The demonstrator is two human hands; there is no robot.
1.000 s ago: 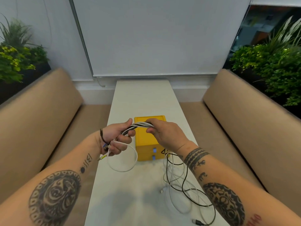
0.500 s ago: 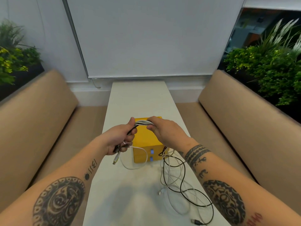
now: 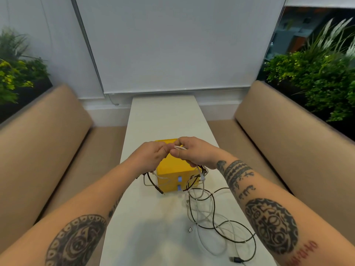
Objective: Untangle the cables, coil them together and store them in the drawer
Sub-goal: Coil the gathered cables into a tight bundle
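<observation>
Between tan benches (image 3: 48,135), a person works over a narrow white table (image 3: 163,116). The left hand (image 3: 151,157) closes round a bunch of cables (image 3: 210,215), whose short ends, one a black jack (image 3: 159,190), dangle below the wrist in front of the yellow drawer box (image 3: 169,169). Just beside it, the right hand (image 3: 196,153) pinches the same strands between thumb and fingers, the two hands almost touching above the box, which looks closed. From under the right hand the rest of the cables, black and white, drop to the table and sprawl in loose overlapping loops toward the near right edge, a USB plug (image 3: 235,259) lying at the end. The cables look light, limp and rather slick, apt to spring out of a coil if let go. The sound hold seems to be on the gathered bunch itself, feeding slack through the fingers loop by loop. Tugging at the plugs could snag the loops and tighten them.
</observation>
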